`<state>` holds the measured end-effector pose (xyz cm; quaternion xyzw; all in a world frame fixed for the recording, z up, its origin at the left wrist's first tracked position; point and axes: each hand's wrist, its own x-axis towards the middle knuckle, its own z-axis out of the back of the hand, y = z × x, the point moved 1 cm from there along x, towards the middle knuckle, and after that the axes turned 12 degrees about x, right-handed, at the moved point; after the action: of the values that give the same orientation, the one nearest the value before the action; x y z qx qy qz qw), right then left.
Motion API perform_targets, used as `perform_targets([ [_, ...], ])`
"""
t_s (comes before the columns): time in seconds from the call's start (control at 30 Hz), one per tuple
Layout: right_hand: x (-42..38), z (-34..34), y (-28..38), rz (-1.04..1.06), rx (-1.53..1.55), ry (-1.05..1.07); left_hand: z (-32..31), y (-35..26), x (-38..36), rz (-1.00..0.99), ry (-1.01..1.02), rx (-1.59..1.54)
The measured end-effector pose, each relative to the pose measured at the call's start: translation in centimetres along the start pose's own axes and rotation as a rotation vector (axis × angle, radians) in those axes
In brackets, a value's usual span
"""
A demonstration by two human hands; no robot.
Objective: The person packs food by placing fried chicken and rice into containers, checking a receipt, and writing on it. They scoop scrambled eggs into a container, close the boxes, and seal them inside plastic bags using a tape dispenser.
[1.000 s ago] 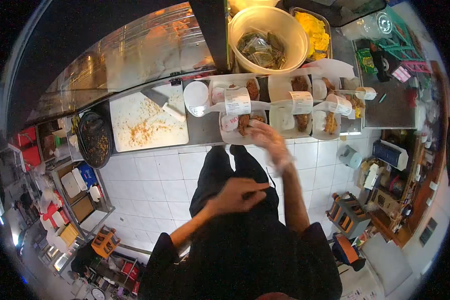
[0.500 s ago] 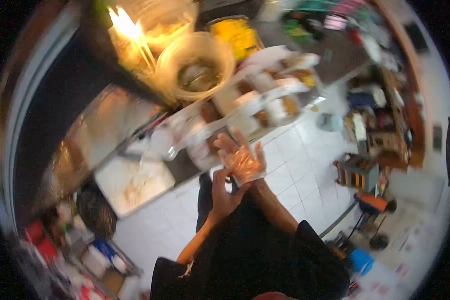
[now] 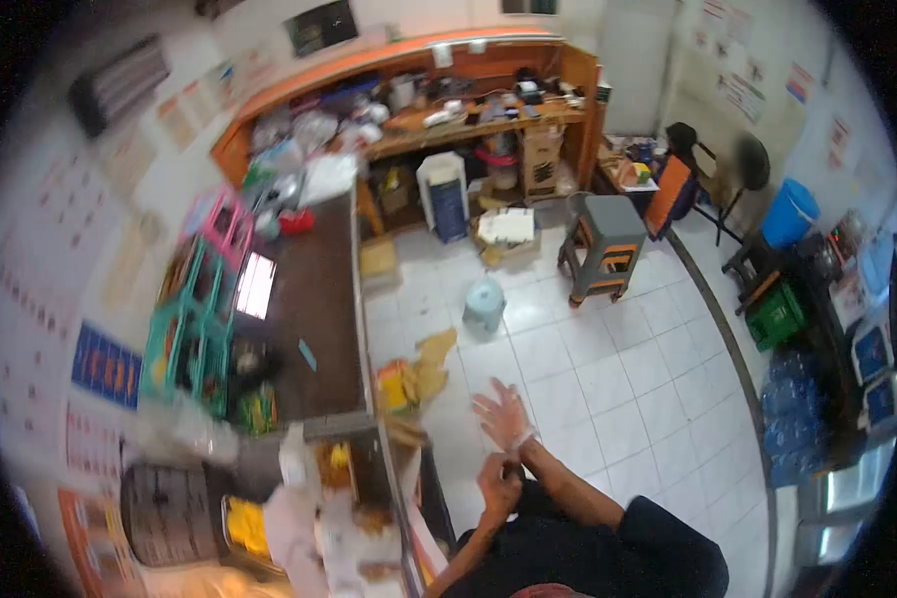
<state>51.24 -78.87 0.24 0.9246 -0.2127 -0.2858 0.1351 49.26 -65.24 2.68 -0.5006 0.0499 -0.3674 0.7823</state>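
Observation:
My right hand (image 3: 504, 417) wears a thin, clear plastic glove (image 3: 514, 423), with the fingers spread apart over the tiled floor. Just below it, my left hand (image 3: 499, 482) is closed at the right wrist, its fingertips at the cuff of the glove. The exact grip on the cuff is small and partly hidden. To the left of both hands stands a counter with a yellow-filled tray (image 3: 247, 526) and several food containers, blurred at the lower edge.
A dark countertop (image 3: 319, 269) runs along the left, bearing teal baskets (image 3: 197, 344) and a pink basket (image 3: 219, 221). On the floor stand a pale blue bin (image 3: 484, 304), a grey stool (image 3: 608, 234) and torn cardboard (image 3: 431, 364). Water bottles (image 3: 792, 419) line the right side.
The view has swung from the food counter towards the room and floor. The gloved right hand stays spread, and my left hand remains closed by its wrist.

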Motion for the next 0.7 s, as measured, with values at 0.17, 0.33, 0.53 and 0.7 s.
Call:
perform_targets([
  [0.17,9.3,0.4,13.2,0.174,0.37,0.091,-9.8,0.3,14.0,-0.052,0.194,-0.074],
  [0.33,26.9,2.8,23.3,0.123,0.343,0.026,-18.7,4.4,30.1,-0.017,0.429,-0.045],
  [0.53,41.1,2.1,43.9,0.299,-0.447,-0.154,-28.7,10.7,53.2,0.179,0.618,-0.232],
  [0.7,47.7,-1.6,67.0,0.431,-0.751,-0.298,-33.6,11.9,70.1,0.302,0.515,-0.239],
])
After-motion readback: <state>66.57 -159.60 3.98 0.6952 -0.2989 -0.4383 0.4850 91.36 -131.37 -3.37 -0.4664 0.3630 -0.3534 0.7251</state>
